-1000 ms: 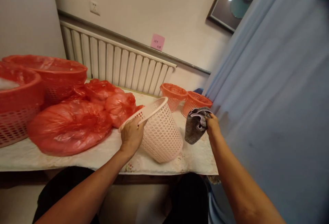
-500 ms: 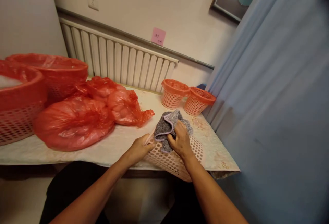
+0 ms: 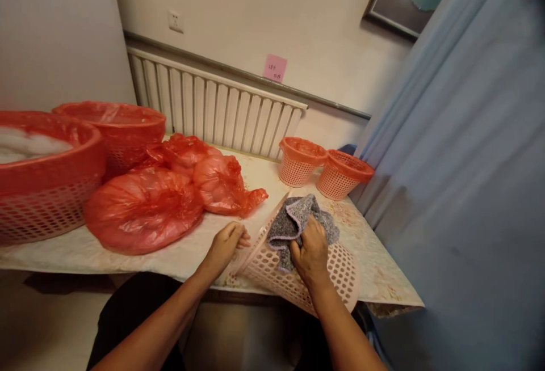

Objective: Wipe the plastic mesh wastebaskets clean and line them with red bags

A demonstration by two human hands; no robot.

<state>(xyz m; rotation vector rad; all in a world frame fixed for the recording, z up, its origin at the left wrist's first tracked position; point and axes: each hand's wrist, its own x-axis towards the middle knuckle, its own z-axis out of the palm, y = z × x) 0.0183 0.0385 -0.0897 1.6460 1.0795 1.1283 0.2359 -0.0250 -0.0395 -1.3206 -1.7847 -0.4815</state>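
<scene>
A pale pink perforated plastic basket (image 3: 276, 272) lies tilted on its side at the table's front edge, its rim toward my left hand. My right hand (image 3: 313, 249) is closed around a bunched grey cloth (image 3: 285, 226) with a light purple edge, pressing it on the basket's side. Just left of the basket's rim, my left hand (image 3: 227, 243) hovers with loosely curled fingers and nothing in them. The cloth and my right hand cover part of the basket.
Two small baskets (image 3: 298, 168) lined with red bags stand at the back right by the blue curtain (image 3: 451, 150). Knotted red plastic bags (image 3: 145, 212) and large red-lined baskets (image 3: 46, 201) occupy the table's left. A radiator (image 3: 213, 104) runs along the wall.
My left hand has let go of the basket's rim and is now apart from it. My right hand still grips the cloth against the basket. The whole view has shifted slightly.
</scene>
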